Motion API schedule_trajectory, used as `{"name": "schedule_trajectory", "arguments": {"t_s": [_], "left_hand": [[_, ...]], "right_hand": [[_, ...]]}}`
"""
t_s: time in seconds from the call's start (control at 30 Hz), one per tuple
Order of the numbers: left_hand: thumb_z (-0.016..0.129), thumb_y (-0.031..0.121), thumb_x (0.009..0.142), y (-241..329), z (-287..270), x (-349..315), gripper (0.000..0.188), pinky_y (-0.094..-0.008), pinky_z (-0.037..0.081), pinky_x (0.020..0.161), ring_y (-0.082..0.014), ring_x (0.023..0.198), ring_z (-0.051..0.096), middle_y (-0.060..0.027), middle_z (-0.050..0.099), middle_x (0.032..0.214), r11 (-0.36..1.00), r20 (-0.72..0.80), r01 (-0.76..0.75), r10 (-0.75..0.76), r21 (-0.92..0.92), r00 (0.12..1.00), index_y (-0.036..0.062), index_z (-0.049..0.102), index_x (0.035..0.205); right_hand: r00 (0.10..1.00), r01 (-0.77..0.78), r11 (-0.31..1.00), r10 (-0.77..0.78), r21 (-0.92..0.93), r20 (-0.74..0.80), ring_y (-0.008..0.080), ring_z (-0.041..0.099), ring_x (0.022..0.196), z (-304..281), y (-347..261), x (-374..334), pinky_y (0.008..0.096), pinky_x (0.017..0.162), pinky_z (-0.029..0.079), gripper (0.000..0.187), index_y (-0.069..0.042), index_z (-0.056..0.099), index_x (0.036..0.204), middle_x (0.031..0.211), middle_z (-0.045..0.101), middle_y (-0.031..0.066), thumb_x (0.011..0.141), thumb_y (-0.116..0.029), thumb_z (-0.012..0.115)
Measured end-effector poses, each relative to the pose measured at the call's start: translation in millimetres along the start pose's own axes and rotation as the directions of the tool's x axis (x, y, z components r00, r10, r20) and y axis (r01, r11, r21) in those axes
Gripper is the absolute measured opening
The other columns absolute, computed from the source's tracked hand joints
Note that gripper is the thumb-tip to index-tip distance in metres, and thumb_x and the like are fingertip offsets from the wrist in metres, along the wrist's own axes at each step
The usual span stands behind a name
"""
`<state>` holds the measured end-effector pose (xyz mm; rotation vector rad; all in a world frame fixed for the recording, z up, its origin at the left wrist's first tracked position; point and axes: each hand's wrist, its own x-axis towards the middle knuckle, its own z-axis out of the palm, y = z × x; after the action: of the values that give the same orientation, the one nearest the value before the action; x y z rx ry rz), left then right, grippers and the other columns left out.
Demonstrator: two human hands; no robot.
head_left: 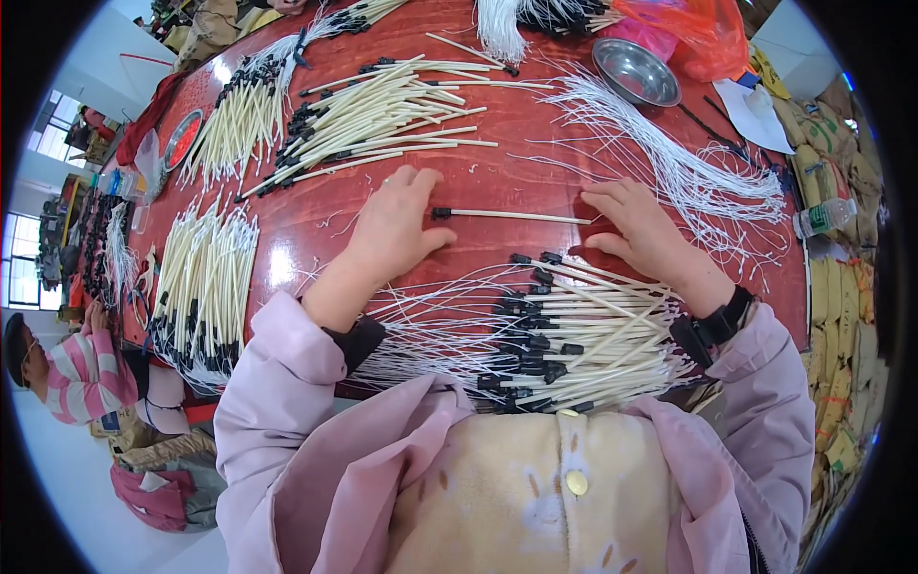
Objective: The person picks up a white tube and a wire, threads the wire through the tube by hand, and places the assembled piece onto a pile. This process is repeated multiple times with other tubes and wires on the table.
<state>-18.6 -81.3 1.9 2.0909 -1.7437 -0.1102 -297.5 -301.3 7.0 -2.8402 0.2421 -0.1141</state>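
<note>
Rod: one pale rod (521, 216) lies almost level at the centre of the frame, its black cap (441, 213) at the left end
Left hand: thumb and fingers spread apart around the capped end, the left hand (402, 220) closed on nothing
Right hand: the right hand (639, 230) is likewise spread, the rod's plain end between thumb and fingers; whether skin touches it I cannot tell
Table: red table (521, 120) under all of these
Near pile: capped rods (583, 335) with white cords (430, 330), lower centre, just in front of the person
Far pile: more rods (382, 105), upper centre
Bundles: upright rods (206, 277) at left, loose cords (688, 163) at upper right
Bowl: metal bowl (636, 72), upper right, beside a red bag (708, 38)
Bottle: clear bottle (824, 218), right edge
Co-worker: a person (91, 373) in stripes, lower left
</note>
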Motion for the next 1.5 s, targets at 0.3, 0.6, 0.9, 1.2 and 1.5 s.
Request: {"name": "schedule_trajectory", "arguments": {"t_s": [0.3,0.6,0.9,1.2,1.5], "left_hand": [[0.077,0.014,0.082,-10,18,-9,0.032,-0.0457,0.051,0.086,-0.037,0.105,0.06,-0.0141,0.06,0.108,0.993,0.012,-0.001,0.002,-0.114,1.0,0.0059,0.061,0.109],[0.071,0.011,0.087,-5,27,-5,0.018,-0.0455,0.05,0.084,-0.0366,0.102,0.059,-0.0132,0.059,0.103,0.994,-0.021,0.002,-0.005,-0.113,1.0,0.0066,0.063,0.102],[0.069,0.01,0.089,-3,32,-3,0.016,-0.0457,0.052,0.08,-0.0378,0.096,0.062,-0.0145,0.059,0.102,0.993,-0.022,0.009,-0.012,-0.12,1.0,0.0063,0.063,0.102],[0.069,0.01,0.089,15,39,-2,0.015,-0.0478,0.052,0.079,-0.0385,0.095,0.063,-0.015,0.058,0.101,0.981,-0.02,-0.016,0.013,-0.195,1.0,0.0062,0.062,0.102],[0.066,0.007,0.091,9,34,5,0.014,-0.0447,0.051,0.077,-0.0391,0.09,0.063,-0.017,0.062,0.095,0.969,0.061,-0.021,0.037,-0.248,0.997,0.0026,0.059,0.101]], "right_hand": [[0.997,0.032,0.999,-0.035,-0.037,-0.072,0.0361,0.051,0.123,-4,-8,4,0.0444,0.107,0.041,0.076,-0.001,0.051,0.144,0.141,0.055,0.0159,0.08,-0.028,0.08],[0.998,-0.056,0.995,0.056,-0.087,-0.001,0.0359,0.05,0.124,-10,2,-32,0.0447,0.108,0.04,0.081,0.0,0.049,0.146,0.145,0.053,0.0162,0.08,-0.033,0.08],[0.993,0.0,0.998,0.008,-0.066,0.121,0.0344,0.046,0.13,-4,-3,-24,0.0443,0.113,0.037,0.076,0.003,0.052,0.144,0.154,0.048,0.0117,0.084,-0.04,0.074],[0.996,0.019,0.998,-0.013,-0.059,0.09,0.0374,0.043,0.135,5,-19,-27,0.046,0.115,0.035,0.074,0.003,0.047,0.146,0.158,0.041,0.0144,0.09,-0.04,0.067],[0.98,-0.082,0.993,0.065,-0.083,-0.188,0.039,0.046,0.128,-19,-8,-38,0.0465,0.112,0.037,0.081,-0.001,0.042,0.151,0.155,0.043,0.0168,0.083,-0.029,0.076]]}}
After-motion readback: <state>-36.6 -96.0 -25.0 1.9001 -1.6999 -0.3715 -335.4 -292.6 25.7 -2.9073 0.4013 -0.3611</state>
